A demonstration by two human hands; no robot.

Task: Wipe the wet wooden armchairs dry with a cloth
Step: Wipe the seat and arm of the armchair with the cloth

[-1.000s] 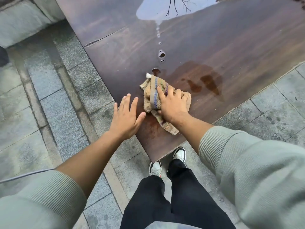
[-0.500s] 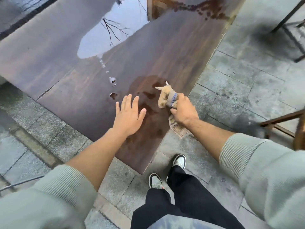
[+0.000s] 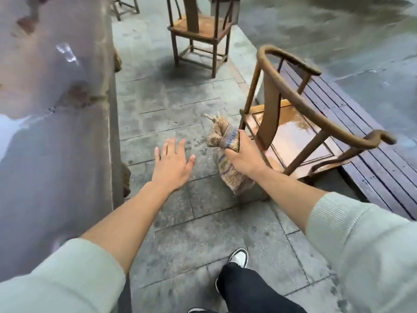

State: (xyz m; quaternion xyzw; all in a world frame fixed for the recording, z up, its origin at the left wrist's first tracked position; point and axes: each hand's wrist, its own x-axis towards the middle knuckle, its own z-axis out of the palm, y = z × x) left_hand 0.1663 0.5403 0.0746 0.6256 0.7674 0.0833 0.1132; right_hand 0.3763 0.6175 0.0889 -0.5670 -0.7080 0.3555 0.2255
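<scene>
Wooden armchair point(image 3: 291, 132) seat pooled wet; right hand point(image 3: 241, 158) grips cloth point(image 3: 225, 152) ready to wipe, left hand point(image 3: 172, 164) spread, empty.

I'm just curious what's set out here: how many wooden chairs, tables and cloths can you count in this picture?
Wooden armchairs: 2, the near chair and the far chair
Part of another chair frame at the top edge: 1, too cut off to identify
Tables: 1, the wet table
Cloths: 1, the cloth in the right hand
Total: 5

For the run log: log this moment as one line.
right hand grips cloth in air | left hand open, empty | nearest armchair seat wet, unwiped | second armchair beyond
</scene>
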